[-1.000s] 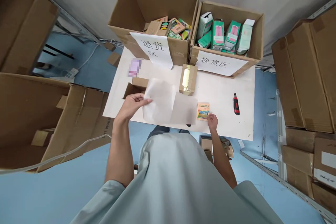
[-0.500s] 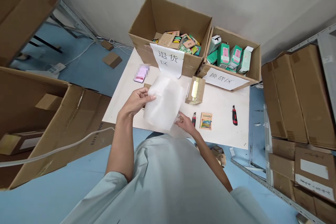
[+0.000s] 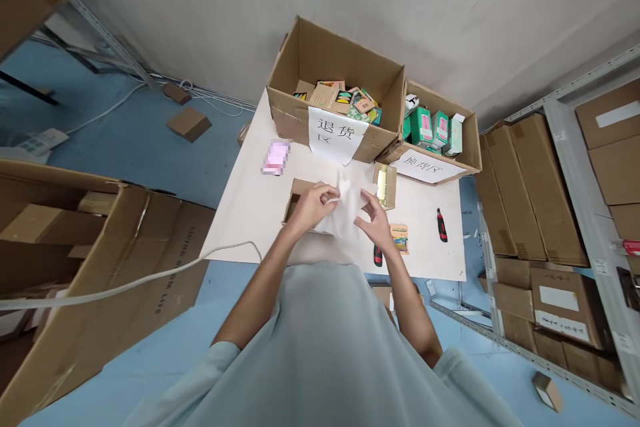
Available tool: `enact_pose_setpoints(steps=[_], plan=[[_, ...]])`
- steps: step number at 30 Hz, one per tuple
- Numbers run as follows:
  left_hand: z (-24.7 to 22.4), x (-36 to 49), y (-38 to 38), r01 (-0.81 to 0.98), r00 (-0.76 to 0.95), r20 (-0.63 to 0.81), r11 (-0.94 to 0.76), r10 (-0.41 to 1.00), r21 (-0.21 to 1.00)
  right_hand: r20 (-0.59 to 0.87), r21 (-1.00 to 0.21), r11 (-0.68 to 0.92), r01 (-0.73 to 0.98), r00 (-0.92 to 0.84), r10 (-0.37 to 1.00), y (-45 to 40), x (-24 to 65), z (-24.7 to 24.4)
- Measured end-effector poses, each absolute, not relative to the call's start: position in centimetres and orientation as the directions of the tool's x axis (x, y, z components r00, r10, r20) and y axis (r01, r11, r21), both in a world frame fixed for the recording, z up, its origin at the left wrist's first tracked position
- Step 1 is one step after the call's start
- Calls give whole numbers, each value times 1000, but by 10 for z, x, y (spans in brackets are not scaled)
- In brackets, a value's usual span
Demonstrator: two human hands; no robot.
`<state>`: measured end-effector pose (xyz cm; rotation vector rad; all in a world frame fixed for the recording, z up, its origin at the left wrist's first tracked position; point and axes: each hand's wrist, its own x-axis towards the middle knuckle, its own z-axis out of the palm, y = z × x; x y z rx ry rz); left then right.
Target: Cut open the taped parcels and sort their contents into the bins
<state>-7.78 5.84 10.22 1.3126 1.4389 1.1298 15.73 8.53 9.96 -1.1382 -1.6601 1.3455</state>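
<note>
A white, translucent foam wrap (image 3: 345, 210) is bunched upright over the front of the table; I cannot tell if it is a sheet or a pouch. My left hand (image 3: 314, 205) pinches its upper left side between thumb and fingers. At its right side, my right hand (image 3: 376, 219) has thumb and fingers spread, close to the wrap. Partly behind my left hand is a small open cardboard box (image 3: 299, 188). Just beyond my right hand stands a carton with shiny yellowish tape (image 3: 387, 185). Under my right forearm lie a red-and-black box cutter (image 3: 378, 255) and a small colourful packet (image 3: 401, 237), partly covered.
Two large cartons with paper labels stand at the back, one holding colourful packets (image 3: 345, 101), the other green boxes (image 3: 425, 127). A phone (image 3: 276, 157) lies left, another box cutter (image 3: 441, 225) right. A white cable (image 3: 150, 285) crosses on the left. Shelving (image 3: 575, 167) stands right.
The foam wrap has gone from spread broad to bunched and narrow, shifting right. My right hand has moved up and its fingers have spread. The camera view has shifted.
</note>
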Motion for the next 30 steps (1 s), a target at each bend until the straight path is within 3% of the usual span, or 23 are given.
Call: enact_pose_setpoints(steps=[4,8,15,19,22,25,28,30], plan=[[108,-71,57,24,70,-27,26,997,999,5,-962,97,253,-343,939,83,126,95],[108,-82,52,-129,95,-74,86,993,988,30,-948,103,302,-238,971,81,115,98],[97,-114,55,-108,170,-83,102,982,989,32,-946,114,305,-260,965,79,93,104],[87,-134,62,-74,95,-49,56,994,996,64,-930,187,316,-362,930,73,82,105],[76,-141,65,-45,87,-88,92,992,995,18,-812,302,499,-496,868,71,78,106],[63,-142,62,30,108,-142,140,984,990,-114,-593,396,701,-559,821,72,71,104],[54,-139,55,334,64,-167,137,984,933,-229,-393,409,824,-518,824,76,60,99],[51,-138,49,575,49,-154,99,987,812,-279,-297,412,862,-491,825,78,52,95]])
